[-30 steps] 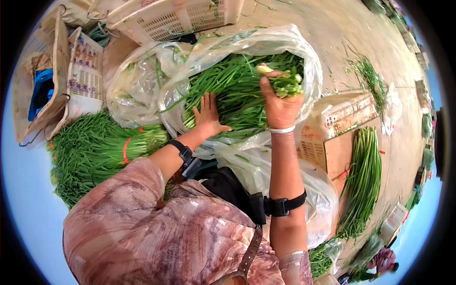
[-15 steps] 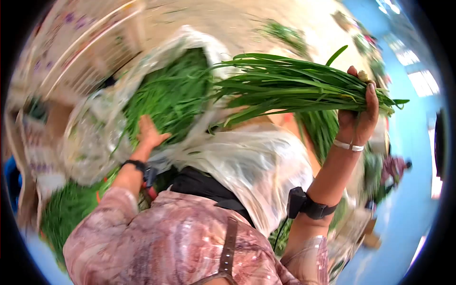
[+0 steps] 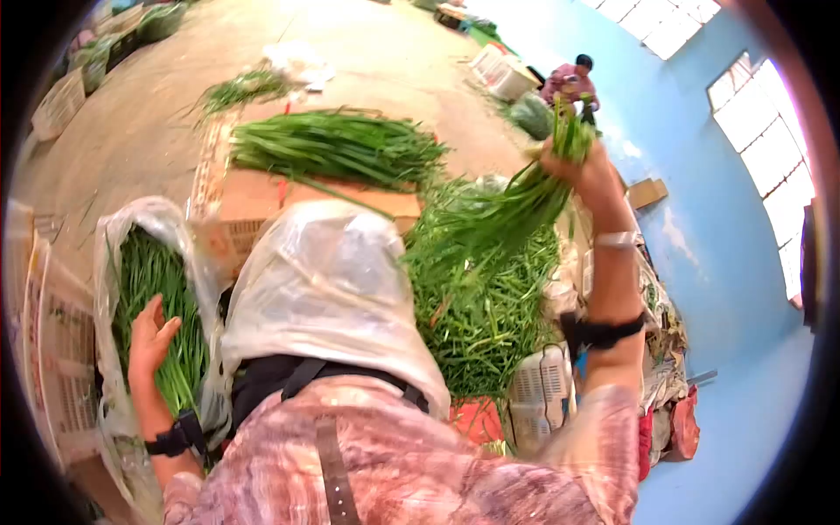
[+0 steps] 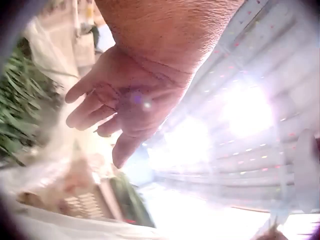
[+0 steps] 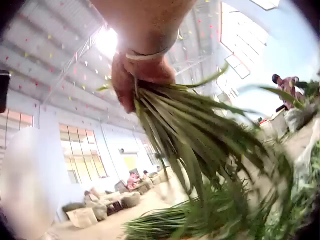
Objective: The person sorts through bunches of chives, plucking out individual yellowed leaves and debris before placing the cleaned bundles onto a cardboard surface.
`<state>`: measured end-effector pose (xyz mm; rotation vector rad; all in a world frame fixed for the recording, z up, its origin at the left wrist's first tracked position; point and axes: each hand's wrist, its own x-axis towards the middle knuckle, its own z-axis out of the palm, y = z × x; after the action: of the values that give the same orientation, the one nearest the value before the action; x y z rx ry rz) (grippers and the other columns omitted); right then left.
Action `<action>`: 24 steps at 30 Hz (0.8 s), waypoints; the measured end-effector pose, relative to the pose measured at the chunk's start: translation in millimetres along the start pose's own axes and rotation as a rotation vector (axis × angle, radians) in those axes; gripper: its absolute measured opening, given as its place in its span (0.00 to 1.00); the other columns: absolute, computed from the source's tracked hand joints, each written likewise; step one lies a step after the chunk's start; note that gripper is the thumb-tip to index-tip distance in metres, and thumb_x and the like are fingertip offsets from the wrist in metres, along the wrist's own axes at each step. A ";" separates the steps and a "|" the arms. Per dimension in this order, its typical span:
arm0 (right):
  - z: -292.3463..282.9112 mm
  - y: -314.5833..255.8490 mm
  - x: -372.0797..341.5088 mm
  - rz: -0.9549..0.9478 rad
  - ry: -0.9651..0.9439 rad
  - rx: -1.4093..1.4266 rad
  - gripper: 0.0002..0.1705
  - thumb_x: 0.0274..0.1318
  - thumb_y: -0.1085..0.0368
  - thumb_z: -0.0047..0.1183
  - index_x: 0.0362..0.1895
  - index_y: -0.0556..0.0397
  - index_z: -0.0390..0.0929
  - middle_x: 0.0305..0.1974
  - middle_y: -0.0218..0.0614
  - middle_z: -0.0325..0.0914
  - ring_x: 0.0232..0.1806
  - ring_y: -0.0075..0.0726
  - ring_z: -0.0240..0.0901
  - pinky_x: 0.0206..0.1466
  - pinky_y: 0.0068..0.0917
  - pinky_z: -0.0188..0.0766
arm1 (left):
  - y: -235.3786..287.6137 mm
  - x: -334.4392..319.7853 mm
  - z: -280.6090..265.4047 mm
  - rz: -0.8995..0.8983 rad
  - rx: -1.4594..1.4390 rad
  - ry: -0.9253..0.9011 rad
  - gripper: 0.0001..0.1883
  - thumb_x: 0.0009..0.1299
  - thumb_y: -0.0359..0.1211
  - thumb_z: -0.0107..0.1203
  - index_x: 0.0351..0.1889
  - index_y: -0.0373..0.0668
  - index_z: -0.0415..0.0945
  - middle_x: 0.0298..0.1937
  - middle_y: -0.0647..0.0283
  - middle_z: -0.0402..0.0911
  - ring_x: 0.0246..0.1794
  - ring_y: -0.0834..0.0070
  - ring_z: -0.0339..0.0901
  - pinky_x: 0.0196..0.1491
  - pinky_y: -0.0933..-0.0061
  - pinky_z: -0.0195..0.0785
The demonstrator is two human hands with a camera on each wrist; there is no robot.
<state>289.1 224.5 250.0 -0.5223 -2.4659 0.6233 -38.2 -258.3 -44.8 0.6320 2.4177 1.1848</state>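
My right hand [image 3: 577, 166] grips a bunch of chives [image 3: 499, 210] near its base, raised on the right side of the head view. The long leaves trail down leftward over a heap of loose green leaves [image 3: 477, 350]. In the right wrist view the same leaves [image 5: 195, 125] fan out below the hand, blurred at their tips. On the left, my left hand [image 3: 153, 341] hovers with loose fingers over a clear plastic bag [image 3: 166, 214] full of chives [image 3: 153, 262]. The left wrist view shows that palm [image 4: 145, 95] holding nothing.
Another bunch of chives [image 3: 341, 149] lies on a cardboard-topped box [image 3: 249, 197] ahead. Clear plastic sheeting [image 3: 324, 262] covers the lap. White crates [image 3: 66, 350] stand at the far left, and another crate [image 3: 538, 394] by the heap. Farther off, a person [image 3: 569, 83] sits near the blue wall [image 3: 682, 192].
The right hand has lifted the bunch out of the bag and swung it right, over the loose heap. The view has turned right. The left hand stays by the bag.
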 end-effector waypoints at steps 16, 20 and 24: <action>1.7 17.6 -20.6 0.218 0.212 0.736 0.12 0.48 0.74 0.52 0.38 0.65 0.69 0.31 0.53 0.78 0.33 0.47 0.79 0.37 0.38 0.79 | 393.8 54.1 237.6 1.263 -0.110 -0.230 0.72 0.38 0.66 0.65 0.67 0.27 0.34 0.68 0.35 0.44 0.70 0.45 0.42 0.70 0.58 0.38; 0.2 2.4 10.1 0.104 0.129 0.871 0.12 0.50 0.73 0.52 0.39 0.65 0.68 0.32 0.55 0.77 0.34 0.51 0.79 0.38 0.43 0.80 | 413.1 67.3 274.2 1.003 -0.719 -0.830 0.68 0.42 0.62 0.65 0.67 0.30 0.34 0.67 0.41 0.48 0.69 0.56 0.49 0.68 0.62 0.43; -0.7 9.3 37.1 0.125 0.109 1.105 0.07 0.51 0.73 0.49 0.35 0.65 0.70 0.32 0.53 0.78 0.37 0.55 0.78 0.38 0.45 0.80 | 381.4 70.5 297.4 0.633 -0.988 -1.491 0.58 0.45 0.69 0.58 0.67 0.41 0.52 0.63 0.50 0.63 0.59 0.64 0.66 0.60 0.71 0.60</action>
<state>262.8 250.2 260.6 -0.2295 -1.6186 1.7539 142.0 177.8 82.4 1.2632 0.3239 1.1780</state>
